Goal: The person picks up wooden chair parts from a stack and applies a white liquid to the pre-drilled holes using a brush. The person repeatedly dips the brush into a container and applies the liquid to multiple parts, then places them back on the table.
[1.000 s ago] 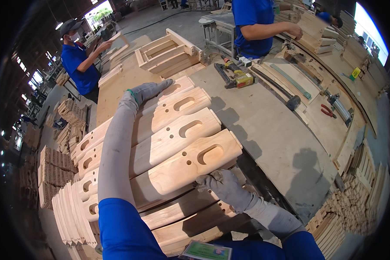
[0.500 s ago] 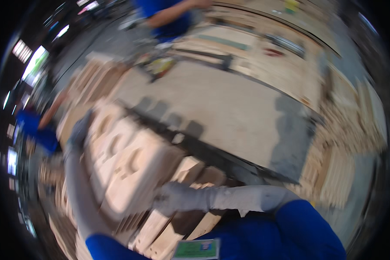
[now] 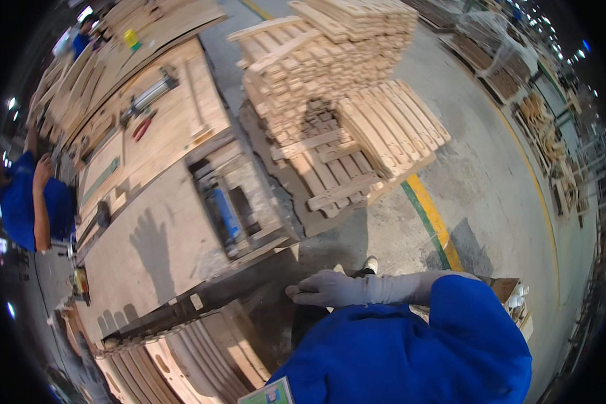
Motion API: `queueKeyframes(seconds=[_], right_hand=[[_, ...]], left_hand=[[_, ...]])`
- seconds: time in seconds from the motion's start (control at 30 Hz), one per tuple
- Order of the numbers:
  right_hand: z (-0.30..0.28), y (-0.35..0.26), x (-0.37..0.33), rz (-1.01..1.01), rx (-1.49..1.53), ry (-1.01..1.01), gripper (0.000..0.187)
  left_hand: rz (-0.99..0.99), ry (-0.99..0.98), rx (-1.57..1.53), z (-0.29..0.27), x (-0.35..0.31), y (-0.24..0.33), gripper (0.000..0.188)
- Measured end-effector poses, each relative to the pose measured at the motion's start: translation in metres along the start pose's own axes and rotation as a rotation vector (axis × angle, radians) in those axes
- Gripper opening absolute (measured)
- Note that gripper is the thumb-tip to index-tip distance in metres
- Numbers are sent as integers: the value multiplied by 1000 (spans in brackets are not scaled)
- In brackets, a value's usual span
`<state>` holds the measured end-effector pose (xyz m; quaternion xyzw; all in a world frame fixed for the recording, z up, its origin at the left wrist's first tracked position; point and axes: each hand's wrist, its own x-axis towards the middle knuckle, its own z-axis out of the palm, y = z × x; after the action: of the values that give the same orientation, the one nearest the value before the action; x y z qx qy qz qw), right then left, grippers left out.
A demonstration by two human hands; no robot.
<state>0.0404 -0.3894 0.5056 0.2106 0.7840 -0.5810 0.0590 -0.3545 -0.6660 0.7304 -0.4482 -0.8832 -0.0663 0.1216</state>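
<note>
My right hand (image 3: 326, 289), in a grey glove, hangs in front of my body above the floor. Its fingers are loosely stretched and hold nothing. At the lower left, my grey-gloved left hand (image 3: 82, 360) is beside the far end of a row of wooden boards (image 3: 188, 353). Its fingers look spread, but the dim rim hides part of the hand, and whether it touches the boards is unclear. These boards stand on edge, packed side by side, and some have oval slots. A hand-shaped shadow falls on the grey workbench top (image 3: 135, 269) beyond them.
The bench has a recess with a blue-and-metal cylinder (image 3: 223, 212). Red-handled pliers (image 3: 142, 128) lie farther along. Stacked slatted wooden parts (image 3: 330, 74) stand on the floor beyond. A co-worker in blue (image 3: 37, 202) is at the left. A yellow-green line (image 3: 434, 222) crosses the floor.
My view has swung to the right, bringing the floor and stacks into sight. My right hand has come away from the boards; the left stays near their far end.
</note>
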Motion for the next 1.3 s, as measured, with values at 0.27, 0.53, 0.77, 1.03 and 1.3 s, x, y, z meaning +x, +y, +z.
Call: queueKeyframes(seconds=[0.27, 0.53, 0.77, 1.03, 1.3], right_hand=[[-38, 182, -179, 2, -19, 349, 30], [-94, 285, -229, 437, 1143, 618, 46], [-180, 358, -184, 565, 1409, 790, 45], [-278, 511, -122, 736, -37, 790, 35], [-350, 645, -37, 727, -289, 577, 51]], left_hand=[[377, -203, -447, 56, 14, 340, 66], [140, -580, -1045, 199, -8, 492, 61], [-231, -1066, -1314, 346, -6, 620, 53], [-386, -1486, -1200, 515, 55, 745, 70], [-896, -1555, -1146, 661, 36, 836, 84]])
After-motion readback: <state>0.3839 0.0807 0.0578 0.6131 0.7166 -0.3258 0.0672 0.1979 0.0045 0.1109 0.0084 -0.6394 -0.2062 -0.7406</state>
